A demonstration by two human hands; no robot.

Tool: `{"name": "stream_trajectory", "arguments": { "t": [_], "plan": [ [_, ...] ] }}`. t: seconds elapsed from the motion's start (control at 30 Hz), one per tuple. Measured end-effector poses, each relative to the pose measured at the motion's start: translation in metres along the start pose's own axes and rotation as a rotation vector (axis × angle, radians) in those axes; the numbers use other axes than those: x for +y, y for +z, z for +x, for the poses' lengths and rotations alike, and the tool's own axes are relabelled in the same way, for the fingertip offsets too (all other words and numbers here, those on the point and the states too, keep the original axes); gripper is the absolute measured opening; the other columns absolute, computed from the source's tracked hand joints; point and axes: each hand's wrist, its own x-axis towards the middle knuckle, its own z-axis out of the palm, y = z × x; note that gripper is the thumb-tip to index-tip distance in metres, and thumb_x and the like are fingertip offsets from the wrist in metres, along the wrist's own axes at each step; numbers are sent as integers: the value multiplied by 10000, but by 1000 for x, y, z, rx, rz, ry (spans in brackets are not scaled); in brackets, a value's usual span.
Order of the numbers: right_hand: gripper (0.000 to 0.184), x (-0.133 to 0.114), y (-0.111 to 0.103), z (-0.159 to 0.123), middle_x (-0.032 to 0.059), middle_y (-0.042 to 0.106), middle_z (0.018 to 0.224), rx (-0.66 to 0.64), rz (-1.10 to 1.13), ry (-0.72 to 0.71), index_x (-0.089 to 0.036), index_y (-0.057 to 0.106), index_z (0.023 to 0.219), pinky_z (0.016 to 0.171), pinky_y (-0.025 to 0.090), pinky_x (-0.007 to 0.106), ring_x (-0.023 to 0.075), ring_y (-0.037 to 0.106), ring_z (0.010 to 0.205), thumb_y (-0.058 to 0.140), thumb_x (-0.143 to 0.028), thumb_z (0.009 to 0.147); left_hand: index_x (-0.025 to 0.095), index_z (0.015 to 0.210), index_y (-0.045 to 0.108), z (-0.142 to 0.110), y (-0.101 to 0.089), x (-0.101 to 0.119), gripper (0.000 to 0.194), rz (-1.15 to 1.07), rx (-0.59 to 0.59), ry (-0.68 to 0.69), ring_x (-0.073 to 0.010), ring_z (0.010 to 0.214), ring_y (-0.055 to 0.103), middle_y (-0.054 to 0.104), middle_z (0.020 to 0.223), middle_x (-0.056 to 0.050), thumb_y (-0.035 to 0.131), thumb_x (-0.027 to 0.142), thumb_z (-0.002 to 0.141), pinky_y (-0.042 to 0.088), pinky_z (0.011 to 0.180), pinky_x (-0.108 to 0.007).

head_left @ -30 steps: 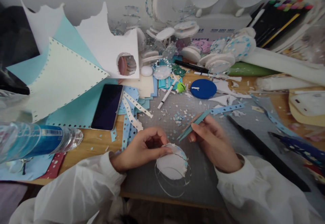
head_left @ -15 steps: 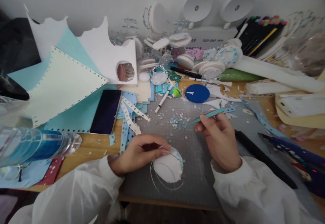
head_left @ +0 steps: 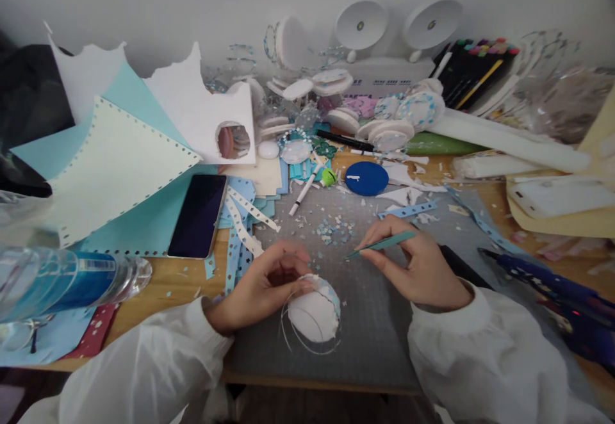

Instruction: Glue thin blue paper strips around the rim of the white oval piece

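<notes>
My left hand (head_left: 269, 278) pinches the upper left edge of a white round disc (head_left: 313, 316), tilted above the cutting mat. Small pale blue and white pieces line the disc's right rim, and thin loops of wire or thread (head_left: 287, 337) hang around it. In my right hand (head_left: 410, 262) are teal tweezers (head_left: 391, 241), held between thumb and fingers. Their tips point left, up and to the right of the disc and apart from it. Whether they grip a piece is too small to tell. Just beyond them lies a scatter of tiny paper shapes (head_left: 335, 228).
The grey cutting mat (head_left: 365, 353) lies under both hands. Left are a phone (head_left: 198, 216), a plastic bottle (head_left: 86, 283) and punched paper sheets (head_left: 129, 168). A blue oval (head_left: 368, 179) lies ahead, with white discs behind. A dark blue glue gun (head_left: 552, 289) rests right.
My right hand has come back towards me and turned, bringing the tweezer tips nearer the disc. The left hand's fingers have shifted slightly on the disc. The view has moved a little.
</notes>
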Motion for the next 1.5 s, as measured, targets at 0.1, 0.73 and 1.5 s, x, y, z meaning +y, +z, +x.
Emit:
{"name": "stream_trajectory", "arguments": {
  "t": [0.1,0.73,1.5],
  "plan": [
    [86,2,-5,1,20,598,786,-40,-64,-7,-226,514,839,640,442,330,179,582,706,579,-176,863,186,1006,450,1,1,-1,333,-125,-29,-18,-97,665,628,676,789,-9,713,226,806,468,579,-172],
    [70,8,-4,1,18,587,775,-75,-196,-53,-209,518,822,643,422,287,162,564,708,547,-160,862,203,1041,499,-3,-2,-3,346,715,-119,220,-178,912,619,630,1077,-66,711,302,788,506,786,-299],
    [114,2,3,1,26,600,796,-57,-71,-116,-221,515,864,639,441,303,167,574,723,543,-110,858,168,920,558,-3,-6,-1,120,508,-32,207,-127,766,590,630,823,-27,487,259,952,448,708,-235]
  ]
}}
